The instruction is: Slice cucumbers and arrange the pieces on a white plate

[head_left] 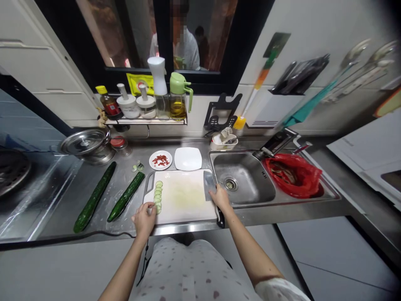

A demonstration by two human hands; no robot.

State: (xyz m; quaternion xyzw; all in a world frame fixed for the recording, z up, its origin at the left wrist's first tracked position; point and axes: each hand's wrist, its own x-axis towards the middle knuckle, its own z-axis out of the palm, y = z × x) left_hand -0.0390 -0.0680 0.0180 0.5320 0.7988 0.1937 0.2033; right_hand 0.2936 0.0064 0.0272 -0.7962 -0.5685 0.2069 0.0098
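Note:
On the white cutting board (pixel 183 213), a row of overlapping cucumber slices (pixel 158 193) runs along the left side. My left hand (pixel 145 219) is at the near end of that row, its fingertips closed together on the lowest slices. A broad-bladed kitchen knife (pixel 208 184) lies flat along the board's right edge, its black handle towards me. My right hand (pixel 222 197) is over the knife, thumb against the blade; its other fingers are partly hidden. Left of the board lie a shorter, cut cucumber (pixel 126 197) and a long whole cucumber (pixel 95 197).
Behind the board stand a small plate of chopped red pieces (pixel 161 167) and a white square plate (pixel 188 159). A sink (pixel 247 194) with a red plastic bag (pixel 300 190) is at right. Cucumber ends (pixel 138 167), a lidded pot (pixel 90 146) and a seasoning rack (pixel 147 122) are farther back.

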